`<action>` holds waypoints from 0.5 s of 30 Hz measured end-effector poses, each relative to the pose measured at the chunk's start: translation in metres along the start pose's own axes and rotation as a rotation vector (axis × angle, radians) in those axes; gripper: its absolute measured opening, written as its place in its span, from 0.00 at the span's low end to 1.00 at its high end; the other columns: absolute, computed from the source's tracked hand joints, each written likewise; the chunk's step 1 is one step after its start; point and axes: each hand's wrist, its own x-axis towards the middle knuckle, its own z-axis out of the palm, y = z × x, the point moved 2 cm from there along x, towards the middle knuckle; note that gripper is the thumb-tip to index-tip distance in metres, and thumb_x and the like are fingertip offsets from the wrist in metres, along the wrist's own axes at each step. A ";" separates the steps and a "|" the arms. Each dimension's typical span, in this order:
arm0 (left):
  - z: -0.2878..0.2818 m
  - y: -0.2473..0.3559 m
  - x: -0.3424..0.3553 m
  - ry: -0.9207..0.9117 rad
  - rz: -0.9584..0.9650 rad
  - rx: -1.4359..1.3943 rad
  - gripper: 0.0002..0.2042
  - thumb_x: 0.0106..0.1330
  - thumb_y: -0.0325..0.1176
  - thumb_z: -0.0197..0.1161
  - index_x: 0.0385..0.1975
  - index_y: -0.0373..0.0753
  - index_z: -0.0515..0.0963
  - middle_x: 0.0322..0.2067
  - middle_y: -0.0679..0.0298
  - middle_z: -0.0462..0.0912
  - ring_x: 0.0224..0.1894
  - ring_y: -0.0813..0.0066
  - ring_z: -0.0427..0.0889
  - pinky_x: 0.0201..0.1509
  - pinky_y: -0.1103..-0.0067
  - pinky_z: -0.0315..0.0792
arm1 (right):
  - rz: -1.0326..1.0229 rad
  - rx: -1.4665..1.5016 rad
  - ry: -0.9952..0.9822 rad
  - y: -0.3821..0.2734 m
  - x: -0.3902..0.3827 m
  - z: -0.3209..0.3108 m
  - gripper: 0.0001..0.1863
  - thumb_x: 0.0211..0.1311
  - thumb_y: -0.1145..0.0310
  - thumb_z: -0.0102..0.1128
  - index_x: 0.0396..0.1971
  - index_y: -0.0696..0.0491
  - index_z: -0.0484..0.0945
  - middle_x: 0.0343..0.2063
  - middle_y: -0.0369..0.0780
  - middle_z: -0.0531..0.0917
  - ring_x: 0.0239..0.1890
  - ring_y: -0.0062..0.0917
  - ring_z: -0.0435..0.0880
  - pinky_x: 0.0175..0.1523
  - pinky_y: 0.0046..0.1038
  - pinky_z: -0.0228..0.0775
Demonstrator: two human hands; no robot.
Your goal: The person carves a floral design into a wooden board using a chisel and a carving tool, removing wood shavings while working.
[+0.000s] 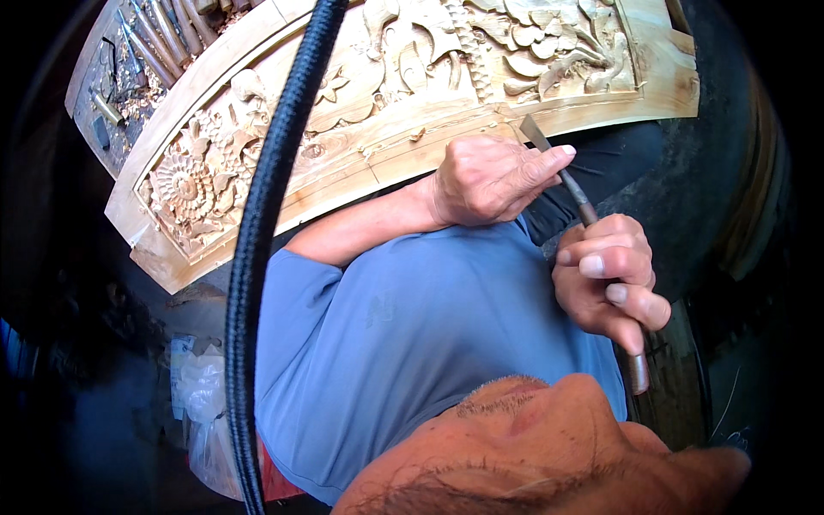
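Note:
A chisel (577,194) with a flat, flared metal blade slants across the near edge of a carved wooden panel (360,176). My right hand (605,275) is closed around its handle, and the handle's butt end sticks out below the fingers. Nearer the blade, my left hand (493,180) is closed with its thumb laid over the metal shaft. Most of that hand's fingers are curled out of sight. The blade tip is by the panel's plain border; whether it touches the wood I cannot tell. Flowers and leaves in relief fill the panel's recessed middle.
Several carving tools (154,43) lie among shavings on a dark board at the far left. A thick black braided cable (257,223) crosses the view in front of the panel. Small wood chips (418,135) rest on the border. A clear plastic bag (204,390) sits at the lower left.

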 end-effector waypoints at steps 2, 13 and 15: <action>0.002 0.001 0.003 0.013 0.001 0.002 0.22 0.58 0.21 0.78 0.55 0.31 0.86 0.28 0.60 0.89 0.29 0.67 0.91 0.31 0.74 0.83 | 0.039 0.024 0.043 0.002 0.001 -0.001 0.29 0.85 0.40 0.48 0.35 0.53 0.67 0.28 0.44 0.83 0.18 0.24 0.80 0.20 0.23 0.67; 0.004 -0.004 -0.004 0.082 -0.040 0.049 0.18 0.60 0.20 0.77 0.51 0.33 0.86 0.27 0.61 0.88 0.29 0.66 0.92 0.31 0.74 0.84 | 0.149 0.319 -0.164 0.023 0.019 -0.010 0.39 0.76 0.30 0.56 0.18 0.51 0.65 0.19 0.42 0.81 0.10 0.21 0.71 0.15 0.23 0.56; 0.002 -0.004 -0.005 0.066 -0.068 0.069 0.18 0.60 0.19 0.77 0.51 0.33 0.86 0.27 0.61 0.88 0.28 0.66 0.91 0.31 0.74 0.84 | 0.151 0.323 -0.171 0.025 0.018 -0.009 0.39 0.76 0.30 0.56 0.18 0.51 0.65 0.19 0.42 0.81 0.10 0.21 0.71 0.15 0.23 0.56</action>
